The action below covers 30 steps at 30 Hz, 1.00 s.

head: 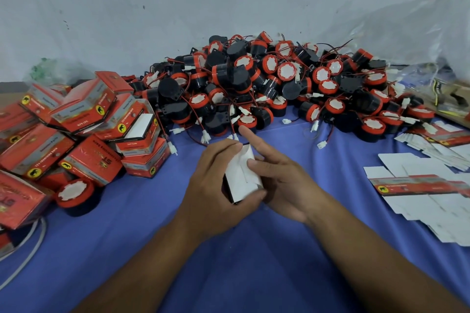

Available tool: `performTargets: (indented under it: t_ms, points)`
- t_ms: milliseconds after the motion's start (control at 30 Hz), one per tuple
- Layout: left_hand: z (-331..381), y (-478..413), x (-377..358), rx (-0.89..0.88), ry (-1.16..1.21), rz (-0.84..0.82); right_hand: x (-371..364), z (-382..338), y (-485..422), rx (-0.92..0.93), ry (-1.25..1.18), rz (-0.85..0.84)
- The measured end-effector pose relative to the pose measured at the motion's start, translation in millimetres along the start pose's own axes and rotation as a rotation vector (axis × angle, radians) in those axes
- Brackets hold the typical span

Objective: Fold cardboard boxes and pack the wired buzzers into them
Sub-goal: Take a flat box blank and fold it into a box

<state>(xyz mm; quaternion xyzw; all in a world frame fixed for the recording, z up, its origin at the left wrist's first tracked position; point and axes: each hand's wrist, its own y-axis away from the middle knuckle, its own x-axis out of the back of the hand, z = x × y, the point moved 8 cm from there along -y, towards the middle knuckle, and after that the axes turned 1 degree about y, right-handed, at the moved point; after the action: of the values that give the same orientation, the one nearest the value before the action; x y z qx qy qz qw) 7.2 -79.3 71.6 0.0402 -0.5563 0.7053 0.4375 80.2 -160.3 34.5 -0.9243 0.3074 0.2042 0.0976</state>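
My left hand [213, 185] grips a small cardboard box [243, 175], its white flaps facing up, above the blue cloth. My right hand [277, 178] is at the box's right side, thumb on the white flap and index finger stretched out over its far end. A big heap of black-and-red wired buzzers [269, 84] lies just beyond the hands. One loose buzzer [75, 195] stands at the left. Flat unfolded box blanks [422, 185] lie at the right.
Several folded red boxes [84, 129] are piled at the left. The blue cloth [229, 262] covers the table. A clear plastic bag [419, 46] bulges at the back right, against a pale wall. A thin grey curved band [28, 254] lies at the left edge.
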Motion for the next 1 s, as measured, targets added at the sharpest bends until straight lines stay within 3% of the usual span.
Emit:
performTargets:
  t_ms: [233, 400, 467, 567, 667, 833, 933, 1000]
  points:
    - [-1, 0, 4, 0.021, 0.127, -0.026, -2, 0, 1, -0.014, -0.008, -0.030]
    - [0, 2, 5, -0.027, 0.144, -0.031, -1, 8, 0, 0.026, 0.214, 0.120]
    - [-2, 2, 3, -0.022, 0.120, -0.037, 0, 9, -1, 0.005, 0.198, 0.148]
    - [-11, 2, -1, 0.130, 0.213, -0.051, 7, 2, -3, -0.024, 0.001, 0.146]
    - [-20, 7, -9, 0.244, 0.253, -0.119, 11, -8, -1, 0.044, 0.043, 0.141]
    - [-20, 6, -8, 0.210, 0.216, -0.122, 4, -9, 0, 0.172, 0.489, 0.157]
    - [-15, 1, -10, 0.082, 0.116, -0.174, 0, -30, 6, 0.368, 0.999, 0.153]
    - [-16, 0, -12, -0.011, -0.026, -0.234, -9, -29, 7, 0.477, 1.396, 0.065]
